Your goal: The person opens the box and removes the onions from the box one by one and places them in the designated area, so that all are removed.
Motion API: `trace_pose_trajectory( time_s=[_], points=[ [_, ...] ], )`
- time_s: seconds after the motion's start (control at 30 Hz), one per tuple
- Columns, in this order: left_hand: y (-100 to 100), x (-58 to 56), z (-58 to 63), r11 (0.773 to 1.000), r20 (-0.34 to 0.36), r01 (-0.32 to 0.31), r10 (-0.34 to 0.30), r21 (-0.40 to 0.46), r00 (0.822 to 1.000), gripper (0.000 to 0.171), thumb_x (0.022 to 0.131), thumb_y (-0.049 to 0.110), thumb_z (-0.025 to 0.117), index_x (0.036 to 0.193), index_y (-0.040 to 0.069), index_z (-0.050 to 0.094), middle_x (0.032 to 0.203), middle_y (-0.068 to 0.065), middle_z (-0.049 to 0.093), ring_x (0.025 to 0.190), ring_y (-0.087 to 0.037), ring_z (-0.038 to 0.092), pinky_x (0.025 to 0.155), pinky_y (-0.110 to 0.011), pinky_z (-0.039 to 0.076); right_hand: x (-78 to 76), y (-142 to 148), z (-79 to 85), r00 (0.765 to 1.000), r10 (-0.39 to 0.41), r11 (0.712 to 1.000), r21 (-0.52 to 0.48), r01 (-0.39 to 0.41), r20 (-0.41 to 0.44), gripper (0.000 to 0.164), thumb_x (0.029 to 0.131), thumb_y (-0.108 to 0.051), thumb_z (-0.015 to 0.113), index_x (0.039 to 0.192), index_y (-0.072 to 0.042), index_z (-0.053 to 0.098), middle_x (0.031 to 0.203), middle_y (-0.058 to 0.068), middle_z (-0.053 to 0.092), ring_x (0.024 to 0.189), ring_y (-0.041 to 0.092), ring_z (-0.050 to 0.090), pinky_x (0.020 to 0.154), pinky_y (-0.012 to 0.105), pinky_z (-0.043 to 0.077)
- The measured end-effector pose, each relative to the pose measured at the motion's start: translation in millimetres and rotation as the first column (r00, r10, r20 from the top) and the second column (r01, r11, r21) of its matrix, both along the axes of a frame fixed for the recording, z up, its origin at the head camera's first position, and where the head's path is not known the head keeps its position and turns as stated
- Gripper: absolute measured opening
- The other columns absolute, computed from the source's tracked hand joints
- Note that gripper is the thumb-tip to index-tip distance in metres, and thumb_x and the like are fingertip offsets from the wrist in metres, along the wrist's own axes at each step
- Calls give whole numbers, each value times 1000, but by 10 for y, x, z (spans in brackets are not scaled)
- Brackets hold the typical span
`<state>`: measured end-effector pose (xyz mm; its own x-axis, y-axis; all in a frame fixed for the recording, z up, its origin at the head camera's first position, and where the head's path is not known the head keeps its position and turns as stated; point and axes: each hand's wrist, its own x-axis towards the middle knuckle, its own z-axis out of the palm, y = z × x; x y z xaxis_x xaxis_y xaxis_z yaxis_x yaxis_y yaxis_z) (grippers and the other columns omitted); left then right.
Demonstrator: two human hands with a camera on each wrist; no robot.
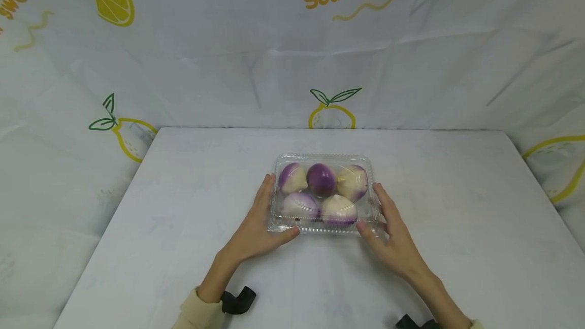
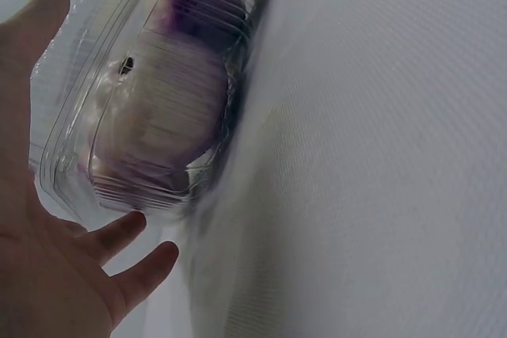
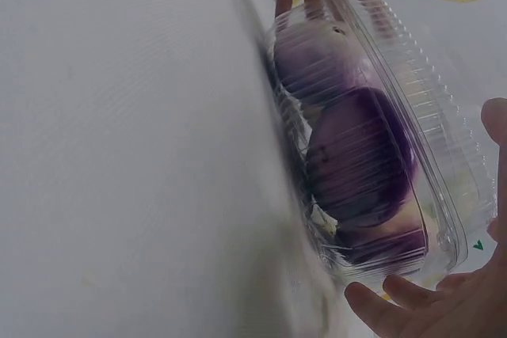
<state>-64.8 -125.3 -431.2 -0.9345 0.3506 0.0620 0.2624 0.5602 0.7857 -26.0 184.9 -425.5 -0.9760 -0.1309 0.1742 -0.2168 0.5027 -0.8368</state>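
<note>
A clear plastic clamshell box (image 1: 324, 158) lies on the white table, its lid down. Inside are several round purple-and-white vegetables (image 1: 322, 180), onion-like in shape, some with pale pointed tips. My left hand (image 1: 258, 230) is at the box's left end, thumb by the near left corner and fingers along the side. At the opposite end, my right hand (image 1: 394, 240) has its thumb by the near edge and its fingers beside the right wall. The left wrist view shows the left hand (image 2: 47, 251) with fingers spread around the box end; the right hand (image 3: 451, 306) looks similarly spread.
The white table (image 1: 183, 182) reaches back to a pale cloth backdrop (image 1: 219, 75) printed with lemons and lettering. Dark wrist straps (image 1: 238, 301) show by both forearms.
</note>
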Motion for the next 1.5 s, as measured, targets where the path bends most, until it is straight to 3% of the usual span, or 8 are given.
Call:
trace_pose_trajectory(
  time_s=[0.3, 0.53, 0.73, 0.97, 1.17, 1.5],
  points=[
    [42, 24, -8, 999, 4, 22, -22, 35, 1000, 131, 75, 44, 88, 166, 25, -3, 174, -14, -7, 161, -35, 0, 122, -69, 20, -4, -59, -26, 1000, -15, 999, 38, 14, 15, 92, 95, -19, 71, 166, -19, 12, 171, 25, 6, 149, 60, 22, 98, 80, 40],
    [60, 35, -10, 998, 12, 22, -23, 66, 1000, 132, 72, 44, 90, 166, 25, -1, 174, -12, -9, 161, -36, -2, 122, -71, 19, -6, -82, -47, 1000, -12, 998, 66, 10, 23, 110, 86, -24, 81, 166, -19, 6, 171, 25, 2, 150, 61, 17, 101, 82, 35],
    [78, 48, -67, 993, -2, 10, -10, 117, 1000, 130, 71, 40, 92, 166, 26, 4, 173, -13, -9, 160, -40, 1, 120, -74, 19, -9, -111, -82, 1000, -27, 999, 38, 26, 3, 127, 72, -24, 94, 166, -23, 10, 171, 26, 6, 153, 57, 15, 104, 83, 31],
    [108, 47, -141, 990, -80, 12, -1, 138, 997, 130, 69, 38, 94, 165, 24, 9, 173, -15, -1, 160, -41, 5, 121, -72, 22, -21, -142, -151, 995, -53, 998, 33, 56, -87, 131, 63, -19, 99, 165, -16, 17, 168, 30, 13, 152, 58, 16, 103, 84, 30],
    [132, 52, -148, 990, -85, -18, 30, 138, 996, 129, 68, 34, 96, 165, 25, 12, 173, -15, 1, 160, -41, 8, 121, -71, 23, -37, -154, -194, 988, -81, 997, 8, 83, -134, 131, 58, -14, 99, 164, -13, 22, 168, 28, 20, 155, 54, 13, 108, 84, 24],
    [153, 58, -135, 990, -96, -37, 50, 135, 994, 128, 67, 29, 97, 164, 18, 14, 172, -21, 4, 159, -45, 10, 121, -70, 24, -48, -181, -220, 984, -97, 995, -14, 96, -149, 130, 56, -9, 99, 163, -10, 24, 166, 28, 24, 153, 55, 18, 110, 80, 28]
  ],
)
